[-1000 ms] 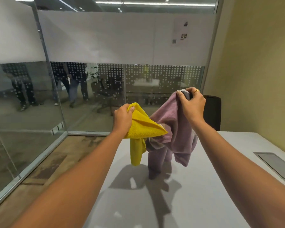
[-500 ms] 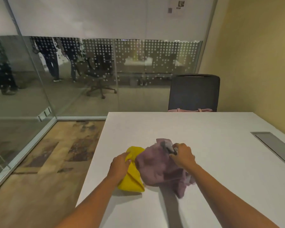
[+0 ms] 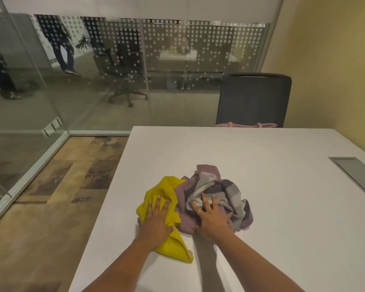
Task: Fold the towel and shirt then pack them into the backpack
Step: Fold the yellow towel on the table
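A crumpled yellow towel (image 3: 169, 192) lies on the white table (image 3: 261, 186) near its left edge. Beside it, touching on the right, is a bunched mauve and grey shirt (image 3: 223, 186). My left hand (image 3: 154, 220) lies flat on the towel with fingers straight. My right hand (image 3: 211, 218) rests on the shirt with fingers spread. Past the table's far edge, a pink strip (image 3: 246, 124), possibly the backpack's top, shows on the chair seat; the rest is hidden.
A dark office chair (image 3: 253, 98) stands at the table's far side. A grey cable hatch (image 3: 358, 175) is set into the table at the right. A glass partition (image 3: 93, 81) runs along the back and left, and a yellow wall (image 3: 335, 70) stands at the right.
Both cloths went from held up in the air down onto the table. My hands released their grips and now lie flat on the towel and shirt.
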Motion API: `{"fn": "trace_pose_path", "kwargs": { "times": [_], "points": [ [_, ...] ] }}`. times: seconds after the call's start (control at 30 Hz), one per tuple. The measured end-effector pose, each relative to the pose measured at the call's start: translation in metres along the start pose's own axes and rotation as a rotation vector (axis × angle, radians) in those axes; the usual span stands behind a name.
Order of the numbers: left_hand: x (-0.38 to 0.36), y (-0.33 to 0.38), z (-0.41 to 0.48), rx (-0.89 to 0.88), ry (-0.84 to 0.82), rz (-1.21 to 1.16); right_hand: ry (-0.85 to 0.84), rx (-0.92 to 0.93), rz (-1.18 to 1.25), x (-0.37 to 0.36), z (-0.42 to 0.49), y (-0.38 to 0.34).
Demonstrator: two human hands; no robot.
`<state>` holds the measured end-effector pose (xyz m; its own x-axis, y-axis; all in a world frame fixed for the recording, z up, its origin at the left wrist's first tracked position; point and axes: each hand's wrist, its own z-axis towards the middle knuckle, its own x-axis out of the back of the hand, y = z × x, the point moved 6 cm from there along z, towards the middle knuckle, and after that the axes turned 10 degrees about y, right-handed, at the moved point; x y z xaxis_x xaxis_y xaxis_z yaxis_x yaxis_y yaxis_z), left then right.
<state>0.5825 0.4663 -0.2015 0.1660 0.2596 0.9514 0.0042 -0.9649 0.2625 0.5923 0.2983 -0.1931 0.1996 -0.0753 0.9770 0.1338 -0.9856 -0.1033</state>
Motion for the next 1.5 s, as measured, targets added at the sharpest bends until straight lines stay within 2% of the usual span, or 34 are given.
{"fn": "trace_pose_path", "kwargs": {
  "times": [0.17, 0.57, 1.03, 1.17, 1.33, 1.43, 1.5],
  "points": [
    [-0.022, 0.000, 0.007, 0.008, -0.036, 0.036, -0.007, -0.034, 0.027, -0.006, 0.017, 0.022],
    [-0.036, 0.012, 0.046, -0.006, -0.072, 0.064, 0.001, -0.271, 0.064, 0.002, 0.052, 0.123],
    [-0.035, 0.018, 0.064, -0.033, -0.077, -0.012, -0.003, -0.542, 0.059, 0.006, 0.023, 0.248],
    [-0.036, 0.029, 0.065, -0.059, -0.080, -0.033, 0.047, -0.541, 0.006, 0.009, 0.018, 0.244],
    [-0.042, 0.057, 0.061, -0.111, -0.101, -0.081, 0.259, -0.516, -0.013, 0.016, 0.009, 0.203],
    [-0.044, 0.070, 0.057, -0.129, -0.085, -0.188, 0.438, -0.392, 0.126, 0.018, 0.004, 0.163],
    [-0.040, 0.072, 0.051, -0.120, -0.046, -0.291, 0.472, -0.228, 0.321, 0.016, -0.001, 0.129]
  ]
}}
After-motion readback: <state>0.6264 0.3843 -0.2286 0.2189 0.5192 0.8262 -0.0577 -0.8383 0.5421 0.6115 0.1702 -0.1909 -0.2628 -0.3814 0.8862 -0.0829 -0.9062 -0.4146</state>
